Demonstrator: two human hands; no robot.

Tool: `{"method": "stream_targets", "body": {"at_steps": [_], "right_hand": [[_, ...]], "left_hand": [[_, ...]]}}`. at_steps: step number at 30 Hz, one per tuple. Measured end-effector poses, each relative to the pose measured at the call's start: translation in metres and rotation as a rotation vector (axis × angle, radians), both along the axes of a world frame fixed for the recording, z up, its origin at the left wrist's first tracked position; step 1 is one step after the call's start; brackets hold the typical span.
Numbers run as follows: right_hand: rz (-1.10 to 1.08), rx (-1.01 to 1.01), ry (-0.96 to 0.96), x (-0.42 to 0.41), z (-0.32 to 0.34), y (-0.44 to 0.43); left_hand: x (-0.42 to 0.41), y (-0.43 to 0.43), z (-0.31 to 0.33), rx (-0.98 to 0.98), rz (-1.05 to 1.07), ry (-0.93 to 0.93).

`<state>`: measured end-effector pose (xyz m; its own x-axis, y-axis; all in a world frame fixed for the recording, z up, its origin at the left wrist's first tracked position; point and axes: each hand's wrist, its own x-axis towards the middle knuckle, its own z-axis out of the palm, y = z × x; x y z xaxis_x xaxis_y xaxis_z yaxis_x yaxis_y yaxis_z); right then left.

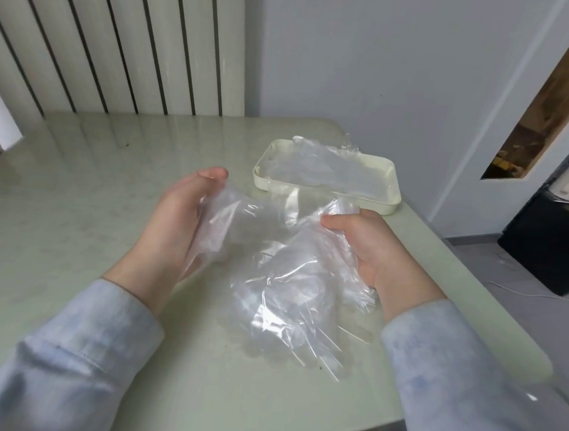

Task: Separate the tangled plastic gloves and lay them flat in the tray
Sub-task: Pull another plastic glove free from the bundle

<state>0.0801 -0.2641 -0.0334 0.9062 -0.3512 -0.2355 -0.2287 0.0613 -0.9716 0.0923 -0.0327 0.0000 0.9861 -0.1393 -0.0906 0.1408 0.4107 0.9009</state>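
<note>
Bundle of tangled gloves point(287, 284): clear crumpled film, spanning the gap between both hands over the near-centre of the pale green table point(90, 181).

Left hand point(176, 219): palm turned toward the right, thumb uppermost. We note one end of the film gathered against the palm, with the fingers curled into it and partly veiled by it, so the hand is grasping the bundle.

Right hand point(366, 246): thumb and curled fingers clenched on a bunched ridge of the same film. A short tuft stands up above the thumb.

Most of the bundle hangs below and between the two grips. Its lower folds sag toward the near edge and appear to rest on the table top.

Tray point(262, 177): cream, shallow, rectangular, sits far-right of the hands, close to the table's right edge. We see flattened gloves point(328, 167) lying inside it, with one edge of the film lapping over the far rim.
</note>
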Motion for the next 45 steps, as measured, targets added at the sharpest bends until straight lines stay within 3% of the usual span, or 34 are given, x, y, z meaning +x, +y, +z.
{"method": "stream_targets", "body": {"at_steps": [6, 12, 16, 22, 28, 31, 37, 42, 45], "right_hand": [[0.027, -0.016, -0.004, -0.001, 0.0, 0.002], [0.046, -0.041, -0.006, 0.0, -0.001, 0.002], [0.061, -0.042, -0.014, 0.001, -0.003, 0.001], [0.082, -0.013, -0.026, 0.0, -0.002, 0.001], [0.106, 0.015, -0.056, -0.003, 0.001, 0.004], [0.134, 0.006, -0.049, -0.003, 0.001, 0.003], [0.162, -0.017, -0.039, -0.002, 0.001, 0.003], [0.135, 0.044, -0.049, -0.005, 0.003, 0.006], [0.147, 0.023, -0.046, -0.006, 0.003, 0.007]], "left_hand": [[-0.004, -0.001, -0.001, 0.002, -0.211, -0.289], [-0.001, -0.003, -0.004, 0.168, 0.036, -0.416], [-0.006, -0.008, -0.001, 0.24, 0.052, -0.359], [-0.011, -0.003, 0.008, -0.041, -0.287, -0.106], [-0.012, -0.006, 0.0, -0.021, -0.353, -0.067], [-0.01, -0.009, -0.009, 0.142, -0.344, -0.204], [0.007, -0.009, -0.033, 0.807, 0.043, -0.602], [0.012, -0.005, -0.043, 1.077, -0.158, -0.915], [0.014, -0.011, -0.048, 1.173, -0.147, -0.998]]}}
